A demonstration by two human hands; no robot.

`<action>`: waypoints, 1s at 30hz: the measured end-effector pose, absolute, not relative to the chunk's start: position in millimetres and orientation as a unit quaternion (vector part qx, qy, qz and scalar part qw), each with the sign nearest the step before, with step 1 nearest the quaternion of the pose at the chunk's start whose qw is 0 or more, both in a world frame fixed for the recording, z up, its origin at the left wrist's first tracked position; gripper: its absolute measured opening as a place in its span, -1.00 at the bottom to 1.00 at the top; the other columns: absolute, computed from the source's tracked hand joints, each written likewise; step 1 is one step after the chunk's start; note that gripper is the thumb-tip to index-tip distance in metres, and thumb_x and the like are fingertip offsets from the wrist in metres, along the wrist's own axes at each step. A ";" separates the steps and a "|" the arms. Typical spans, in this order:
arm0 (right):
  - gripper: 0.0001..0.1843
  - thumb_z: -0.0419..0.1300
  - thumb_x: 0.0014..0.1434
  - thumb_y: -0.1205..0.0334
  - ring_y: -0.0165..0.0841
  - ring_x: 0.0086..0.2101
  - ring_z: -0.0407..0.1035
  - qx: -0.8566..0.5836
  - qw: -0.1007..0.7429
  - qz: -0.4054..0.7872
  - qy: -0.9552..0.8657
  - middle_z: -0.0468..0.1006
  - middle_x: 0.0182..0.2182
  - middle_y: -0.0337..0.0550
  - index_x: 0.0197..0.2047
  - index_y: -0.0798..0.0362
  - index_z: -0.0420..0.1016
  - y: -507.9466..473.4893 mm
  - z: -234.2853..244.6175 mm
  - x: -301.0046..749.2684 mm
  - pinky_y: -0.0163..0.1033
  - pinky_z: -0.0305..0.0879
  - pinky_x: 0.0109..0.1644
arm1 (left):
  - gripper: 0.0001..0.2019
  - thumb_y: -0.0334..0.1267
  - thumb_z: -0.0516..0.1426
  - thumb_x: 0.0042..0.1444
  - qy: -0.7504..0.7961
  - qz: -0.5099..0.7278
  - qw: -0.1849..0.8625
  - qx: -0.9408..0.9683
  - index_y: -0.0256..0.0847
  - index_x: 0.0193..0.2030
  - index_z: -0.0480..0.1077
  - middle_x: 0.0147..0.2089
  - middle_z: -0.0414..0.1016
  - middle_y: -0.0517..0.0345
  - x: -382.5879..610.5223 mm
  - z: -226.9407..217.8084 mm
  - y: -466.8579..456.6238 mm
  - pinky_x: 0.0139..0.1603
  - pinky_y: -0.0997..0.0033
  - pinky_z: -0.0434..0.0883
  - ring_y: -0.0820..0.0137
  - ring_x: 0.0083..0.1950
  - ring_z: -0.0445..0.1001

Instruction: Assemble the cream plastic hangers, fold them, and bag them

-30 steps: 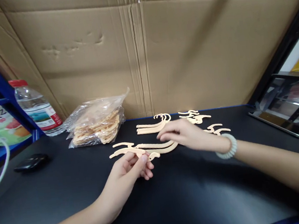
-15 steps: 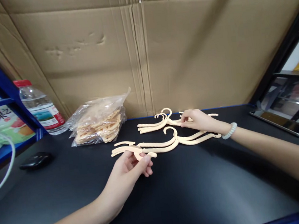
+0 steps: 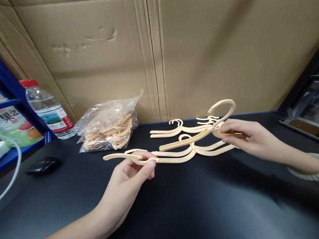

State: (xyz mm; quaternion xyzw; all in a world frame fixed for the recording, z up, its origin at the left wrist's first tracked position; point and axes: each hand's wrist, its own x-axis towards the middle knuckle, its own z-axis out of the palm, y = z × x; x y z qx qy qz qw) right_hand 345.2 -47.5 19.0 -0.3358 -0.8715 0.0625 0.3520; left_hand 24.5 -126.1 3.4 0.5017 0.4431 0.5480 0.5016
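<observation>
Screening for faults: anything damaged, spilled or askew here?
Only a dent in the cardboard backdrop, upper left. Loose hangers lie orderly; the left hand grips a hanger half, the right hand a hooked hanger.

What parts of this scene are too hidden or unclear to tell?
Head view:
- Bag: crinkled plastic blurs how many cream parts lie inside.
- Right hand: covers the end of the hanger piece it holds.
- Left hand: covers where it pinches its cream piece.
- Tablet: cut off by the right edge; screen unreadable.
- Black object: too dark and small to identify.
</observation>
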 end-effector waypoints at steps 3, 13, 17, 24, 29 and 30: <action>-0.87 0.14 0.26 0.25 -0.33 -0.30 0.49 -0.315 0.345 0.056 -0.882 0.60 -0.25 -0.14 -0.17 -0.02 0.51 -49.9 18.2 345.8 -0.26 0.41 -0.25 | -0.80 -0.15 0.36 0.00 0.429 0.545 0.515 0.504 -0.17 -0.34 0.48 -0.38 0.33 0.26 23.2 4.8 -124.8 -0.31 0.57 0.28 0.52 -0.37 0.27; -0.86 0.20 0.21 0.33 -0.27 -0.22 0.49 -0.259 0.376 0.064 -0.888 0.62 -0.28 -0.15 -0.17 -0.04 0.54 -53.8 15.3 344.2 -0.18 0.42 -0.13 | -0.85 -0.24 0.31 0.08 0.339 0.503 0.624 0.493 -0.19 -0.32 0.44 -0.13 0.42 0.18 19.7 8.3 -126.7 -0.21 0.47 0.49 0.44 -0.24 0.47; -0.80 0.19 0.22 0.33 -0.21 -0.16 0.47 -0.247 0.376 0.082 -0.889 0.59 -0.25 -0.11 -0.10 -0.06 0.55 -55.2 17.4 343.1 -0.12 0.41 -0.10 | -0.86 -0.30 0.31 0.08 0.331 0.497 0.645 0.477 -0.20 -0.32 0.42 -0.15 0.47 0.18 19.5 10.7 -127.0 -0.20 0.49 0.51 0.42 -0.24 0.54; -0.81 0.15 0.26 0.29 -0.24 -0.28 0.48 -0.237 0.360 0.097 -0.897 0.60 -0.30 -0.15 -0.10 -0.10 0.54 -61.5 23.9 338.1 -0.12 0.41 -0.16 | -0.83 -0.31 0.35 0.02 0.343 0.500 0.656 0.449 -0.24 -0.38 0.42 -0.19 0.53 0.14 19.5 13.6 -128.1 -0.22 0.50 0.52 0.40 -0.28 0.56; -0.80 0.14 0.27 0.30 -0.24 -0.27 0.48 -0.232 0.353 0.104 -0.900 0.59 -0.29 -0.14 -0.10 -0.11 0.54 -62.8 25.3 337.8 -0.13 0.41 -0.17 | -0.81 -0.29 0.37 -0.02 0.351 0.495 0.660 0.442 -0.25 -0.39 0.43 -0.23 0.55 0.14 19.0 12.6 -126.4 -0.24 0.50 0.51 0.39 -0.30 0.57; -0.78 0.14 0.26 0.33 -0.25 -0.27 0.48 -0.229 0.350 0.105 -0.902 0.59 -0.28 -0.15 -0.08 -0.11 0.53 -62.6 25.4 338.0 -0.14 0.40 -0.17 | -0.81 -0.29 0.37 -0.02 0.351 0.494 0.661 0.442 -0.24 -0.39 0.44 -0.23 0.55 0.14 19.1 12.6 -126.1 -0.23 0.50 0.51 0.39 -0.30 0.57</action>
